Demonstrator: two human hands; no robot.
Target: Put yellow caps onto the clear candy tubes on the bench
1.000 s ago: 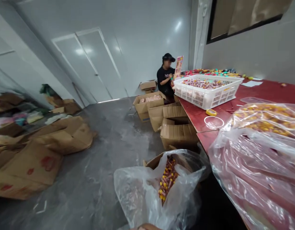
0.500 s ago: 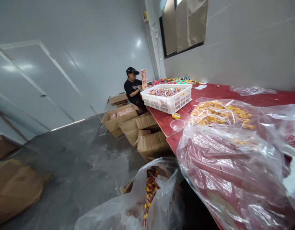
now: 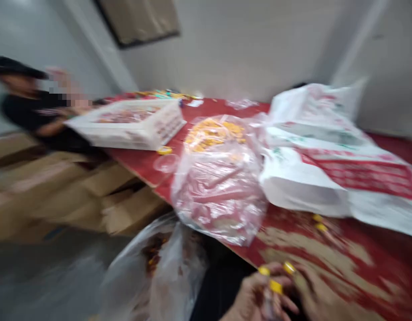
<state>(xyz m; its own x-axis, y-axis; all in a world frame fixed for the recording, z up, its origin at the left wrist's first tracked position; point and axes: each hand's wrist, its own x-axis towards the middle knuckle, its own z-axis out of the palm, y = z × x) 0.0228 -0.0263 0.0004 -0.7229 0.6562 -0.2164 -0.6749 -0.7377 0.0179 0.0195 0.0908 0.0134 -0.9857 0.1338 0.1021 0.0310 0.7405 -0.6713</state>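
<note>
Left hand (image 3: 248,296): fingers gripped yellow-capped tubes (image 3: 276,286) | Right hand (image 3: 309,290): fingers gripped another | Clear bag (image 3: 219,191): lay farther on worktop (image 3: 286,218), left of white sack (image 3: 301,187)

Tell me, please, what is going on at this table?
The person's left hand and right hand hold small yellow-capped pieces near the edge of the red table. A clear bag with yellow pieces inside lies beside a white printed sack. Farther left, a co-worker in a dark cap is beside a white crate. The view is blurred.
</note>
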